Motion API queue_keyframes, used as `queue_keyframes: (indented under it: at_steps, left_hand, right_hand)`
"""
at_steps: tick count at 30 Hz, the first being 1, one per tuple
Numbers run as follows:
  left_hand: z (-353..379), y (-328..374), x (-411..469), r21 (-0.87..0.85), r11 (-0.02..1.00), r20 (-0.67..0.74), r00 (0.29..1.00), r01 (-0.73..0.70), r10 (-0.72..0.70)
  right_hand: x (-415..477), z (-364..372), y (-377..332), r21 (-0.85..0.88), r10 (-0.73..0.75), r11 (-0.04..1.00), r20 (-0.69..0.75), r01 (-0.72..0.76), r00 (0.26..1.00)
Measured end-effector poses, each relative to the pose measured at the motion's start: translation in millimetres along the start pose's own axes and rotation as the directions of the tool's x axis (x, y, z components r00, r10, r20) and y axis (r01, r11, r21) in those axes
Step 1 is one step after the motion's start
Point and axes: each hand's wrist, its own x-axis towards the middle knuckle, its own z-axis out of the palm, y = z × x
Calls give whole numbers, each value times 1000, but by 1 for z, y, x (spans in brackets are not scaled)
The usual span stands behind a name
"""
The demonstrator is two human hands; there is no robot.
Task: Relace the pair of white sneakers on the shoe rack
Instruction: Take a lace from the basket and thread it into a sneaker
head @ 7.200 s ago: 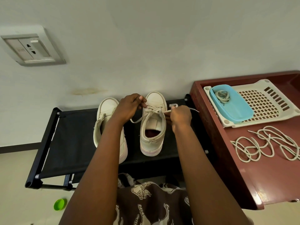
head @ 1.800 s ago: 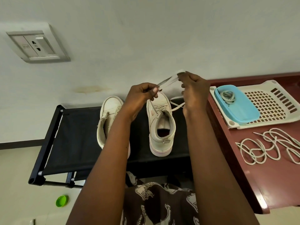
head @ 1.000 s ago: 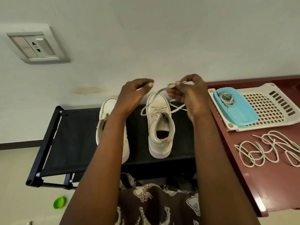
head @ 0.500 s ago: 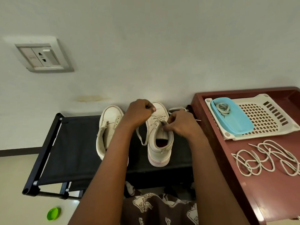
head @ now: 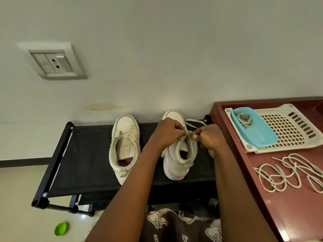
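Two white sneakers stand side by side on a black shoe rack (head: 83,154), toes to the wall. The left sneaker (head: 125,147) has bare eyelets and no lace. Over the tongue of the right sneaker (head: 178,159), my left hand (head: 166,132) and my right hand (head: 209,137) meet, both pinching its white lace (head: 194,122) at the top eyelets. A loop of that lace trails toward the wall past my right hand. My hands hide the laced front of this shoe.
A dark red table (head: 288,215) stands right of the rack. On it lie a loose white lace (head: 290,172) and a white slotted tray (head: 293,126) holding a blue dish (head: 258,135) with another coiled lace. A green lid (head: 61,228) lies on the floor. A wall socket (head: 54,62) is at the upper left.
My hands came down from holding the lace raised above the shoe. They now meet low at the right sneaker's top eyelets, closed on the lace.
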Motion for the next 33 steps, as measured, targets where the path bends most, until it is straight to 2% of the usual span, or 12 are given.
queue_keyframes:
  at_steps: [5,10,15,24,29,31,33]
  left_hand:
    - [11,6,3,86,996,38,999,-11,8]
    - [13,0,2,59,998,20,1000,1,-2]
    - [16,-2,0,19,1000,-38,999,-13,14]
    - [25,-5,0,45,999,-126,992,-8,14]
    - [22,-4,1,80,997,-118,993,-8,18]
    - [20,-5,2,93,996,-120,993,6,5]
    - [19,-6,2,121,993,-112,994,15,-1]
  right_hand:
    - [2,5,0,5,-19,1000,-19,19,1000]
    - [4,5,1,-4,-15,1000,-18,15,1000]
    - [4,5,3,19,-11,1000,-17,12,1000]
    - [3,3,2,36,-15,999,-2,15,1000]
    - [0,3,-2,23,-38,999,31,37,999]
    - [-2,1,-4,54,-31,998,68,27,997]
    - [-5,0,-6,154,-3,988,102,-13,995]
